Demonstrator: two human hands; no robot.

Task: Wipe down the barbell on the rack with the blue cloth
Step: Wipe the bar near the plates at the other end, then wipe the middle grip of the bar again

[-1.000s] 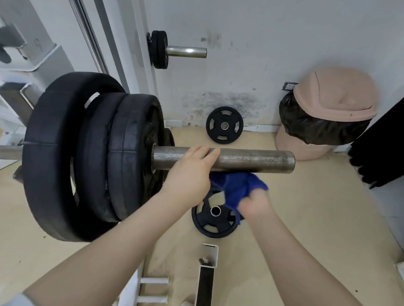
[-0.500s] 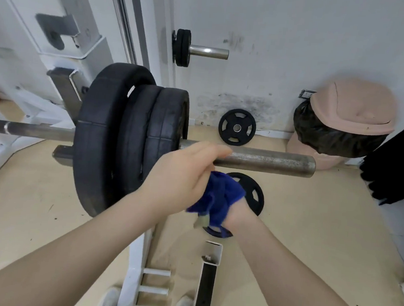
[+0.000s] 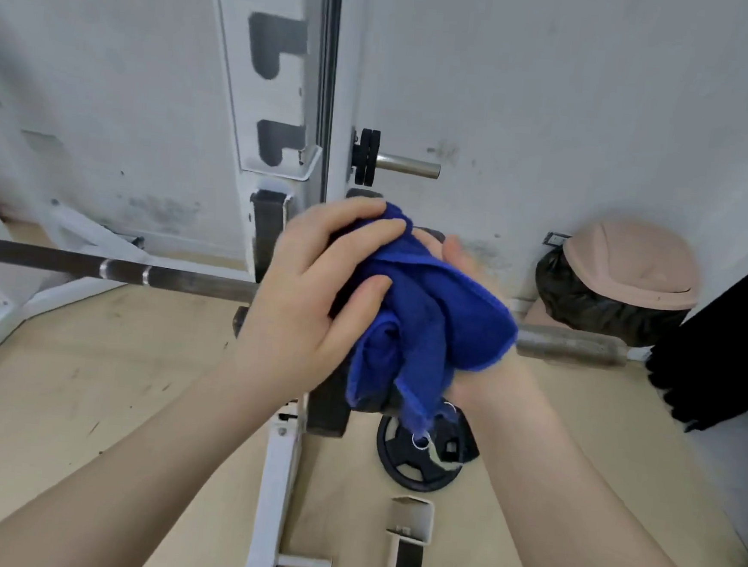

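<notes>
Both hands at frame centre, bunching the blue cloth between them. Left hand has fingers curled over the cloth's upper left edge, thumb pressed into it. Right hand sits under the cloth, mostly hidden; fingertips show above the fold, so it probably cradles or grips it. Barbell runs across mid-frame behind the hands, sleeve end poking out at centre right. Weight plate lies on the floor below the cloth. Lidded bin stands at right against the wall.
</notes>
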